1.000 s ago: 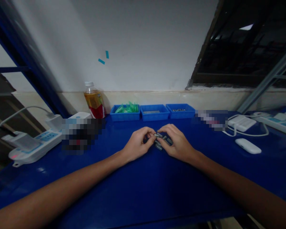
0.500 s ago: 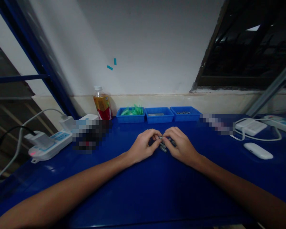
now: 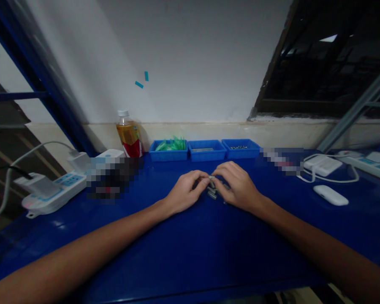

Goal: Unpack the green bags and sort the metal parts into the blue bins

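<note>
My left hand [image 3: 187,191] is closed, thumb and forefinger pinching a small metal part [image 3: 210,177] whose exact kind is too small to make out. From the other side my right hand [image 3: 236,185] reaches the same part, its fingertips and thumb closed around it. Just below the fingers, several short silvery metal pieces [image 3: 212,194] lie on the blue tabletop [image 3: 190,249]. My right hand partly covers this little heap.
Along the wall stand three blue bins: one with green plastic pieces [image 3: 167,156], one with metal rods [image 3: 208,156], one with small metal parts [image 3: 241,153]. A drink bottle [image 3: 128,137] and a power strip [image 3: 66,183] are left; a white case [image 3: 331,195] lies right.
The view has shifted slightly to the right. My right hand's fingers have spread a little and moved over the part, while both hands stay together at the heap.
</note>
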The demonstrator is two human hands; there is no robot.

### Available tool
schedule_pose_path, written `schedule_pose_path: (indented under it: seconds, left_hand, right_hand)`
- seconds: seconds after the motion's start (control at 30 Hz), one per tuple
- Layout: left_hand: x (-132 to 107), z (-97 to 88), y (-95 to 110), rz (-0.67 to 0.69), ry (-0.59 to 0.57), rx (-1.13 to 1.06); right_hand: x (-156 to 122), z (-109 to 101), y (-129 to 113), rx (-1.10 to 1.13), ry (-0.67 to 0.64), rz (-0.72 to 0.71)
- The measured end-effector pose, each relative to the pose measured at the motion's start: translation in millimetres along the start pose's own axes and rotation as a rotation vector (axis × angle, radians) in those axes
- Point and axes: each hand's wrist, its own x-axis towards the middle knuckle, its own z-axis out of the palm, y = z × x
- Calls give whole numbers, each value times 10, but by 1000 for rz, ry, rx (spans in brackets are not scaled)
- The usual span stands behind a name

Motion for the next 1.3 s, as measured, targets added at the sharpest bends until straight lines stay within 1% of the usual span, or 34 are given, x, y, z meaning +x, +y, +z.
schedule_pose_path:
  seconds: [0.07, 0.13, 0.2, 0.27, 0.33, 0.4, 0.47, 0.53, 0.6, 0.63, 0.67, 0.73, 0.8, 0.9, 1.03, 1.13, 1.3]
  left_hand:
    - [0, 9, -5, 36, -9, 76]
    - [-8, 14, -4, 91, -48, 172]
    - [-20, 15, 5, 130, -105, 258]
    - [-33, 16, 21, 151, -152, 326]
    - [-41, 16, 41, 168, -187, 373]
    - [-43, 14, 61, 172, -199, 400]
    - [-42, 13, 77, 161, -193, 409]
    - [-44, 17, 87, 147, -177, 412]
    - [-50, 25, 92, 136, -161, 423]
    - [-54, 31, 92, 131, -157, 433]
    - [-57, 36, 92, 127, -157, 446]
    - [-62, 43, 92, 117, -159, 476]
    - [-60, 44, 92, 107, -165, 499]
    - [-50, 34, 100, 100, -170, 511]
    - [-38, 17, 111, 74, -164, 485]
    - [-35, 14, 104, 46, -141, 440]
    - [-41, 3, 80, 64, -57, 378]
  right_hand:
    - [59, -45, 237, -84, 33, 71]
    - [127, -73, 573, -185, 47, 230]
    - [196, -72, 942, -273, 8, 434]
    - [256, -48, 1260, -310, -13, 537]
    - [300, -12, 1458, -326, -27, 593]
    - [318, 23, 1501, -336, -34, 632]
    - [304, 41, 1377, -329, -44, 633]
    - [255, 28, 1107, -284, -90, 572]
    - [187, -19, 748, -194, -204, 431]
    - [154, -50, 562, -130, -298, 309]
    - [124, -81, 387, -102, -368, 219]
    - [83, -126, 108, -113, -477, 125]
    - [67, -132, -51, -174, -551, 114]
    - [70, -92, -109, -237, -590, 142]
    - [68, -49, -74, -200, -547, 163]
    - [54, -35, -55, -100, -471, 193]
    - [60, -5, -63, 158, -336, 304]
